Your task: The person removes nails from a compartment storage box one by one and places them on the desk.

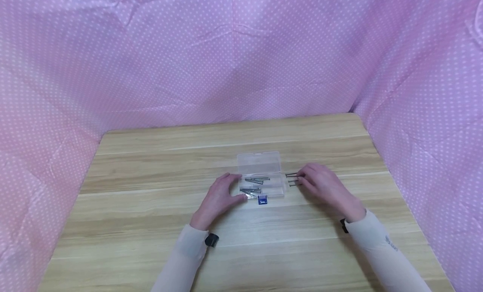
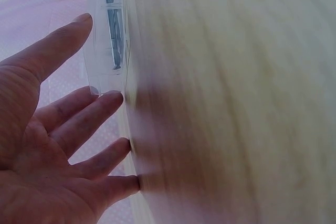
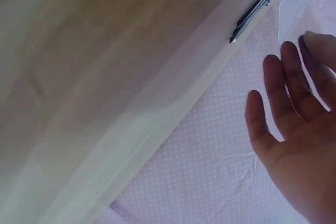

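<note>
A small clear plastic box (image 1: 260, 178) lies with its lid open in the middle of the wooden table (image 1: 151, 208), with several steel nails (image 1: 256, 181) inside and a blue clasp (image 1: 262, 199) at its front. My left hand (image 1: 231, 188) rests at the box's left end, fingers straight and spread; the left wrist view shows the left hand (image 2: 97, 61) open beside the box (image 2: 111, 35). My right hand (image 1: 304, 178) lies right of the box, fingertips at two loose nails (image 1: 292, 178) on the table. In the right wrist view the right hand (image 3: 294, 77) is open, apart from the nails (image 3: 254, 8).
Pink dotted cloth (image 1: 241, 57) walls the table at the back and both sides. Bare wood surrounds the box on all sides. Both forearms wear pale sleeves, each with a black wrist camera.
</note>
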The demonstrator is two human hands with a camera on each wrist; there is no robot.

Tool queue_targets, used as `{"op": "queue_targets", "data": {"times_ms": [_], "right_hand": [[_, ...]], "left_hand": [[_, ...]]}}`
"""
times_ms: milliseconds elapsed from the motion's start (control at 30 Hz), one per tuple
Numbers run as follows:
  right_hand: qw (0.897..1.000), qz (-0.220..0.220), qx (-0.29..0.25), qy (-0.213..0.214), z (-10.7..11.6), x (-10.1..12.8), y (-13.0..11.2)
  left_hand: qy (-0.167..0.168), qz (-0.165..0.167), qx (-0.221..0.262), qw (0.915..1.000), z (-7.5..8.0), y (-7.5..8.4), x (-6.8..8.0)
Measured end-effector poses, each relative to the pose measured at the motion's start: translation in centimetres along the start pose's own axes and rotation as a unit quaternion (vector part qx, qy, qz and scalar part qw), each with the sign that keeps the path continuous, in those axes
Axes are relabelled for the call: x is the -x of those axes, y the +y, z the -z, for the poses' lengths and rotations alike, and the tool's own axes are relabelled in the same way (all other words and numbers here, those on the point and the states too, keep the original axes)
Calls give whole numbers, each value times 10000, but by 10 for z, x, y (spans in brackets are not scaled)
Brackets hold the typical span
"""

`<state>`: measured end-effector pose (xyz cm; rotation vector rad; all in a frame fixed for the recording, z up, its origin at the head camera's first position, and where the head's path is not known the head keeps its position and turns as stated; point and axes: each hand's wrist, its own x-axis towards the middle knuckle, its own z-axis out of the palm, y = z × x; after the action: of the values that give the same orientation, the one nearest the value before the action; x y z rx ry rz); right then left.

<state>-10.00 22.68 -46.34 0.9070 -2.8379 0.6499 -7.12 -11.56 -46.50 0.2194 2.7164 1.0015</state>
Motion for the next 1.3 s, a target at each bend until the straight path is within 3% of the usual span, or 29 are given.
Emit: {"op": "queue_targets", "data": {"times_ms": [533, 933, 1300], "right_hand": [[9946, 589, -207, 828, -1, -5, -18], [9902, 744, -412, 1109, -10, -16, -45], [9948, 699, -358, 650, -16, -32, -75]], "left_hand": [[22, -38, 41, 10000, -1, -1, -1], [-5, -30, 35, 10000, -1, -2, -2], [-90, 37, 17, 10000, 1, -3, -2]]}}
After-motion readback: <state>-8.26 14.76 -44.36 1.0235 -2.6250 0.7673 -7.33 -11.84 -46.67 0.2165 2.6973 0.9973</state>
